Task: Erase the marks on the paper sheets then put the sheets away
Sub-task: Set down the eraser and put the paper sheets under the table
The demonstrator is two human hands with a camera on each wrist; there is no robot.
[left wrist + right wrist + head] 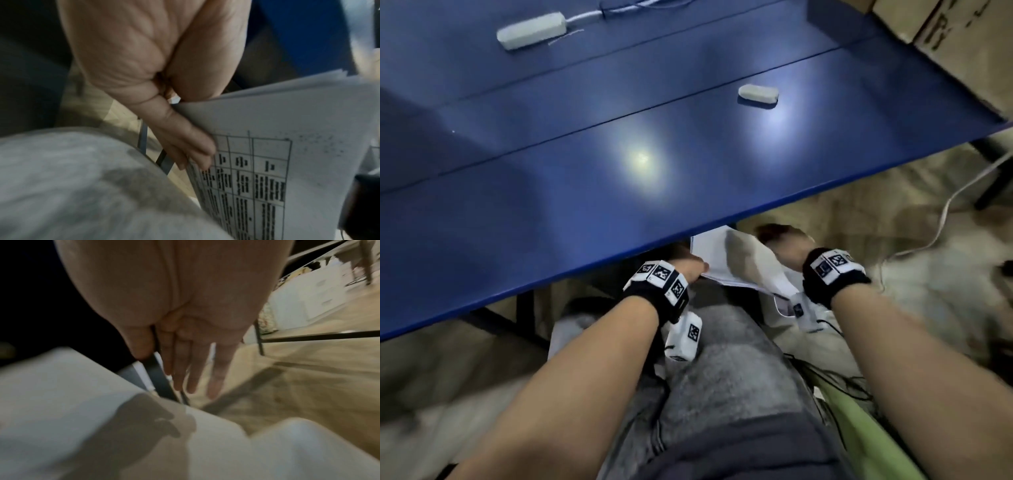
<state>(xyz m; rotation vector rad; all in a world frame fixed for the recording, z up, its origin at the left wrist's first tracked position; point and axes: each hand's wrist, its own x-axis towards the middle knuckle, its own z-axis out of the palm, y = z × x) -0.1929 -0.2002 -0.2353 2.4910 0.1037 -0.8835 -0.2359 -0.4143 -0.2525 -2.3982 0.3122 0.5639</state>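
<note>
Sheets (287, 129) sat pinched in my left hand (144, 65) below the table (551, 205); my right hand (185, 321) hung open, fingers straight.

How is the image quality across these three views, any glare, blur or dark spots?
Head view: two bright glare patches on the blue table, blurred floor at the edges. Left wrist view: the left hand and the printed paper sheets are soft but readable, the trouser leg smeared. Right wrist view: dim and motion-blurred, the right hand casting a shadow on the pale surface below.
</note>
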